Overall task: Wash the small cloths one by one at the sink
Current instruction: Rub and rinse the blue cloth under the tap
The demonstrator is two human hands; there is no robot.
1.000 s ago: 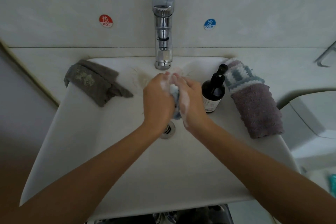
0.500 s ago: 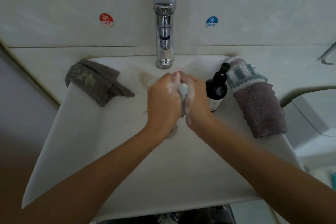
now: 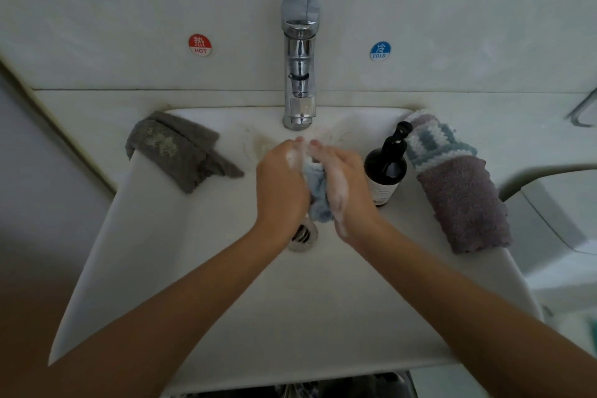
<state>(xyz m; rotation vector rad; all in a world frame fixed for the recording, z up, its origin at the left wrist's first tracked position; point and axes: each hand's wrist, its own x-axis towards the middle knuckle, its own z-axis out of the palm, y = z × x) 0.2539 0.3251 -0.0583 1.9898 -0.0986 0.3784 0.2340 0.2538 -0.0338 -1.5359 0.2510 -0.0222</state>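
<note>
Over sink (image 3: 161,268), both hands (image 3: 315,184) grip soapy blue cloth (image 3: 318,194)

The light is dim and flat, with a grey-green cast. The chrome tap (image 3: 299,64) carries the only bright reflections. Soft shadow darkens the lower left corner. Wide-angle distortion bows the sink (image 3: 200,284) rim and wall lines toward the edges, and fine detail looks soft.

Both soapy hands (image 3: 315,186) squeeze a blue cloth (image 3: 318,194), seemingly above the drain (image 3: 303,237).
</note>
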